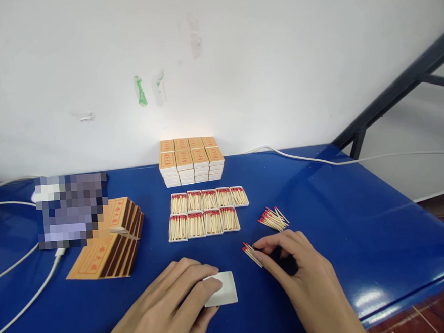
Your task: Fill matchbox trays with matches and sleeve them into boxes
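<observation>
An unfilled white matchbox tray (226,288) lies at the front of the table, and my left hand (178,301) is closed on its left side, fingers over the edge. To the right, my right hand (297,267) pinches a few red-tipped matches (254,255) between thumb and fingertips, just above the table or touching it; I cannot tell which. Beyond that hand is a loose pile of matches (273,219). Two rows of trays filled with matches (203,223) stand behind my left hand, their red heads pointing away from me.
Closed matchboxes (191,161) are stacked against the white wall. On the left lie orange matchbox sleeves (106,255) with dark striking sides, beside a blurred-out device (73,212). White cables (31,317) run along the left, another along the back. The blue table (362,217) ends at right.
</observation>
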The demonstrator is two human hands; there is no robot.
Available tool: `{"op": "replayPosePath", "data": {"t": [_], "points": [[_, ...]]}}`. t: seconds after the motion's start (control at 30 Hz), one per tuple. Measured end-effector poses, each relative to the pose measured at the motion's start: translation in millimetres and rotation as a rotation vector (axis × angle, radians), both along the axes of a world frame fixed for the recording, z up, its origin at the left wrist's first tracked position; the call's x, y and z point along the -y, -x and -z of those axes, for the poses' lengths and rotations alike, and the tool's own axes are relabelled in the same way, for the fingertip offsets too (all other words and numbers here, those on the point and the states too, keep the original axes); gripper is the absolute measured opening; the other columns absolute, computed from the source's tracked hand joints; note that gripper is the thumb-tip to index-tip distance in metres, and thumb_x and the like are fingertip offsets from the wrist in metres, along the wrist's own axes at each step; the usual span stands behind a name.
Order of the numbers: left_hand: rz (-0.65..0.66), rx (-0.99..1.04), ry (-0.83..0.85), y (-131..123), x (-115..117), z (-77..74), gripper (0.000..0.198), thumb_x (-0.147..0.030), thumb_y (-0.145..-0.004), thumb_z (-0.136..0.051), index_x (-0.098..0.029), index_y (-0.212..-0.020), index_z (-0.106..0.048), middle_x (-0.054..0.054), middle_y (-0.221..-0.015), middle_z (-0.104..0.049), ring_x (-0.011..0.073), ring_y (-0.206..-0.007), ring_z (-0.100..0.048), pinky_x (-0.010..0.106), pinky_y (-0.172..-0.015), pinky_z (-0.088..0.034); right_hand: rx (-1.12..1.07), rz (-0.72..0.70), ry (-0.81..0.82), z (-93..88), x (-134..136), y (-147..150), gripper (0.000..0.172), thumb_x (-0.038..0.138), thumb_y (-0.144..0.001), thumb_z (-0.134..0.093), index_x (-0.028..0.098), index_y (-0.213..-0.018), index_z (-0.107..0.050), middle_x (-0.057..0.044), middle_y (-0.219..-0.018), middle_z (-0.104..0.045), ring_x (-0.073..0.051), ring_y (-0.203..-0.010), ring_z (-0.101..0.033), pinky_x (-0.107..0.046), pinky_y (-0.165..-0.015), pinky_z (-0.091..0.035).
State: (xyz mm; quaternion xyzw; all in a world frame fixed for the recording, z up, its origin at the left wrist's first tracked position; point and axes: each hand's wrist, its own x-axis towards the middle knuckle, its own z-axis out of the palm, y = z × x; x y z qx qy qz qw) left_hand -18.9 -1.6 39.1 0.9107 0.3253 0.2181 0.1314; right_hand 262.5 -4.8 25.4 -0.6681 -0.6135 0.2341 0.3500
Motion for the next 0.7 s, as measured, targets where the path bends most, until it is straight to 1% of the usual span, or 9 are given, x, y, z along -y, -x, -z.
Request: {"op": "replayPosePath", "data": {"t": [0.13, 0.33, 0.57, 0.7], "points": [[-0.002, -0.006, -0.021, -1.9, -1.7, -2.1, 0.026, -0.012, -0.111, -0.056, -0.022, -0.134, -0.066, 0.006, -0.132, -0.081, 0.0202, -0.117, -0.080, 0.033, -0.109, -0.066, 0.003, 0.000, 0.002, 0.5, -1.8, 1.5, 0.035, 0.066, -0.101, -0.073, 0.033, -0.097, -0.083, -0.004, -0.101, -0.079, -0.027, -0.094, -0.069, -0.041, -0.082, -0.058], [0.002, 0.001, -0.044, -2.6, -2.2, -2.7, 0.026, -0.011, -0.112, -0.054, -0.021, -0.133, -0.065, 0.006, -0.130, -0.081, 0.0220, -0.114, -0.081, 0.036, -0.104, -0.068, -0.004, 0.004, 0.024, 1.9, -2.2, 0.9, 0.031, 0.064, -0.102, -0.073, 0.034, -0.098, -0.082, -0.003, -0.102, -0.079, -0.027, -0.097, -0.069, -0.041, -0.084, -0.059], [0.006, -0.011, -0.021, -1.5, -2.2, 0.2, 0.027, -0.012, -0.111, -0.056, -0.023, -0.136, -0.064, 0.006, -0.132, -0.081, 0.0216, -0.116, -0.080, 0.037, -0.107, -0.067, 0.002, 0.002, 0.000, 1.4, -0.4, -0.2, 0.035, 0.065, -0.102, -0.073, 0.032, -0.096, -0.083, -0.005, -0.098, -0.079, -0.027, -0.093, -0.069, -0.040, -0.080, -0.059], [0.006, -0.030, -0.007, 0.9, -0.1, -0.5, 0.028, -0.013, -0.111, -0.058, -0.023, -0.137, -0.063, 0.006, -0.135, -0.079, 0.0212, -0.120, -0.079, 0.037, -0.110, -0.066, 0.017, -0.009, 0.004, -0.5, 0.1, -0.8, 0.033, 0.063, -0.103, -0.072, 0.032, -0.097, -0.082, -0.005, -0.099, -0.079, -0.027, -0.092, -0.069, -0.040, -0.080, -0.059]]}}
